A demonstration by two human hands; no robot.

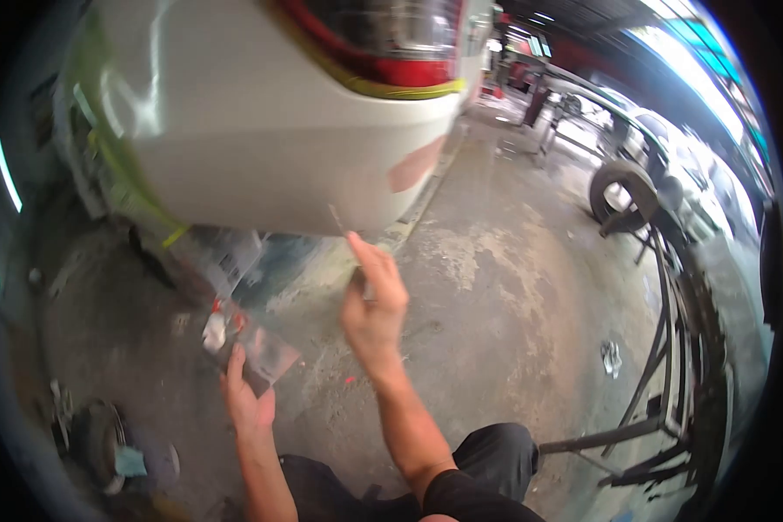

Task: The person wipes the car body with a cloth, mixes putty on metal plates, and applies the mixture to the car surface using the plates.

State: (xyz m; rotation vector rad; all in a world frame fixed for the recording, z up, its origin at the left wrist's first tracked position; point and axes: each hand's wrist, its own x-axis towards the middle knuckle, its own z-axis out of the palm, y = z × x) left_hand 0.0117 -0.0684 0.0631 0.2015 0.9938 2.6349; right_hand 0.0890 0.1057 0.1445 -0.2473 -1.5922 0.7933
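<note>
My left hand (pixel 250 402) is closed on a flat mixing plate (pixel 272 352) that carries a whitish lump and a little red material. My right hand (pixel 378 304) grips a thin spreader (pixel 337 216), its blade close to the lower edge of the white car bumper (pixel 278 174); whether it touches is blurred. A pinkish filler patch (pixel 418 165) shows on the bumper's corner, right of the spreader. Above it, the red tail light (pixel 383 70) is edged with yellow-green masking tape (pixel 409 90).
Green tape and plastic sheeting (pixel 226 257) hang at the bumper's left. A metal stand (pixel 665 348) with a tire (pixel 622 196) is at the right. Crumpled paper (pixel 612 358) lies on the stained floor (pixel 496 348). A round container (pixel 104 444) stands lower left.
</note>
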